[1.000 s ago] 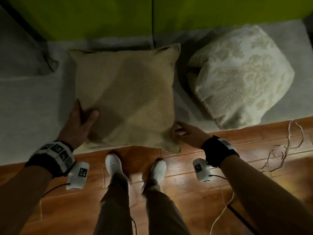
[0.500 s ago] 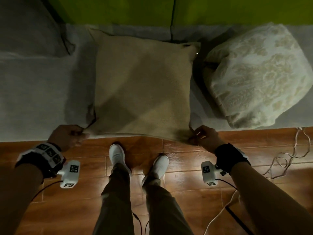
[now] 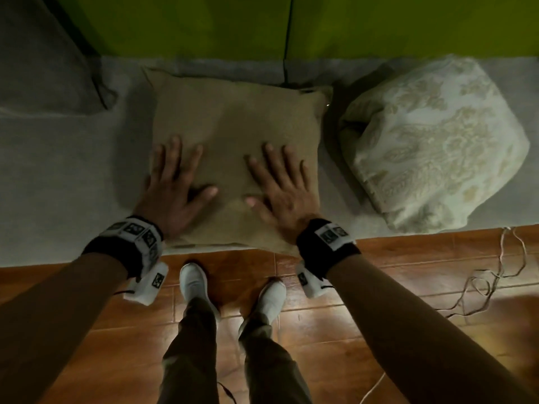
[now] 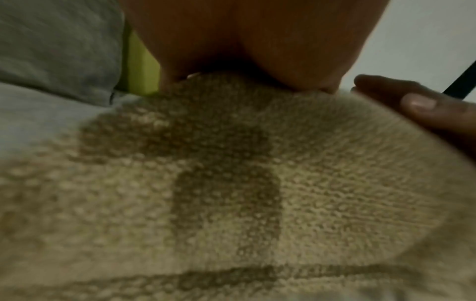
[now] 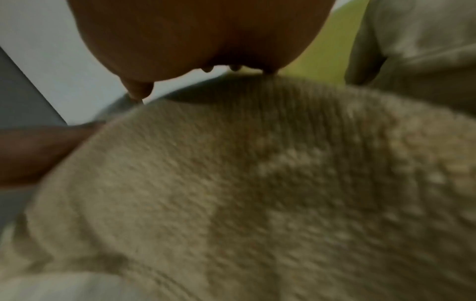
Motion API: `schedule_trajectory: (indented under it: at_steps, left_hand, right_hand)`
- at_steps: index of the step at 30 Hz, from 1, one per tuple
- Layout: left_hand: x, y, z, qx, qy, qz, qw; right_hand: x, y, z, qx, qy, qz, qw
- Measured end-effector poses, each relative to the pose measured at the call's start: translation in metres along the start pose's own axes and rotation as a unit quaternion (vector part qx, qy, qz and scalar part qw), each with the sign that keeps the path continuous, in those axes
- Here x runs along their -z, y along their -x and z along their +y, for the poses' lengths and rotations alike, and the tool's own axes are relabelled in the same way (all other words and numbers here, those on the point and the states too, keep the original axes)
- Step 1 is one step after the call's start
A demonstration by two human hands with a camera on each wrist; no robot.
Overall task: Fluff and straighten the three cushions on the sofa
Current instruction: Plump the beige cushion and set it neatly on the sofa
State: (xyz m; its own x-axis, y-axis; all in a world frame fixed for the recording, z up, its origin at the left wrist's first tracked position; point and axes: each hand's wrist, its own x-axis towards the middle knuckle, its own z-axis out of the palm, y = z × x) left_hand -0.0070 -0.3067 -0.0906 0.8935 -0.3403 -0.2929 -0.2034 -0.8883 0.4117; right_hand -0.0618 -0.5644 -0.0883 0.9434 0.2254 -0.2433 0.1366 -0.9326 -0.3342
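Standing at the sofa (image 3: 58,158), I look down on its grey seat, the largest thing before me, with the green backrest (image 3: 175,24) behind it. Half a second ago I was pinching the two near corners of the tan cushion (image 3: 233,121) and pulling it taut; now I have let those corners go and laid both palms flat on its top. I judge that the tugging is over and the patting-down has begun, so this cushion is close to done.

The patterned cushion (image 3: 431,147) lies just beside it to my right, slumped and lopsided, its near end at the seat's front edge; it looks unstraightened to me. A grey cushion (image 3: 43,68) sits at the far left against the backrest, well apart from the tan one. So I reckon one of three is nearly finished.

The tan cushion lies flat in the middle of the seat, its far edge near the backrest and its near edge slightly overhanging the wooden floor (image 3: 379,330).

My left hand (image 3: 172,193) is released, fingers spread and straight, pressing the cushion's left half. My right hand (image 3: 283,191) is the same on the right half, grasping nothing. The wrist views show only palm heels on the coarse weave.

There are no containers here; nothing holds anything.

A thin loose cord (image 3: 481,287) trails on the floor to my right.
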Motion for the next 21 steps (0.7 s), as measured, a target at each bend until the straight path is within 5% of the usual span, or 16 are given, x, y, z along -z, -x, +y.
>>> schedule_trajectory:
  at_steps: [5,12,14,18,21]
  left_hand:
    - [-0.034,0.007,-0.033,0.008,-0.067,-0.061,0.996]
    - [-0.025,0.006,-0.03,-0.011,-0.049,-0.074,0.996]
    - [-0.008,0.002,-0.023,-0.006,-0.043,-0.061,0.997]
    - [0.035,-0.015,-0.007,-0.028,-0.004,0.021,0.999]
    - [0.053,-0.037,0.002,-0.08,-0.046,0.032,0.995]
  right_hand:
    - [-0.039,0.011,0.036,-0.004,0.04,-0.076,0.996]
    - [-0.019,0.018,0.052,-0.058,-0.058,-0.16,0.984]
    - [-0.002,0.019,0.054,-0.061,-0.083,-0.123,0.987]
    - [0.036,0.018,0.073,-0.187,-0.173,0.022,0.967]
    - [0.053,-0.002,0.084,-0.103,-0.053,0.045,0.992]
